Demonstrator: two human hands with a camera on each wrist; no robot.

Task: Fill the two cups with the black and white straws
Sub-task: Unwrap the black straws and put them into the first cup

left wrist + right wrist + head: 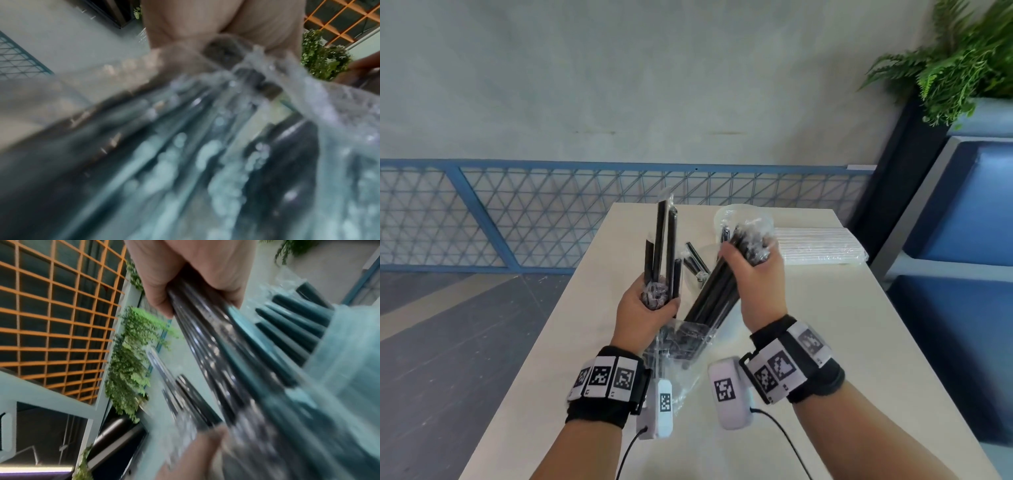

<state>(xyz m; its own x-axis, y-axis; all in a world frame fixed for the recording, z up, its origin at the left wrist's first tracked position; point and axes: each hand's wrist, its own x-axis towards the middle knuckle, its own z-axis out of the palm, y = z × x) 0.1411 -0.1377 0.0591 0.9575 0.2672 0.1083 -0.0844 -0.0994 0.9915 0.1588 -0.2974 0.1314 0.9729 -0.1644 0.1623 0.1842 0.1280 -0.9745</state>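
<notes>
Above the middle of the table [825, 308], a small bunch of wrapped black straws [666, 246] is gripped upright at its lower end by the left hand [645, 308]. A larger bundle of black straws [719, 291], slanting down into a clear plastic bag [681, 346], is clasped near its top by the right hand [753, 274]. A few black straws [695, 258] are seen past the hands toward the far edge, beside a clear cup [736, 216]; a pack of white straws [822, 245] lies at the far right corner. These are shown only by the head view. In the left wrist view, blurred wrapping [205, 162] fills the picture. In the right wrist view, fingers [180, 272] are shown curled round the straws, and an orange grid [51, 313] is seen.
</notes>
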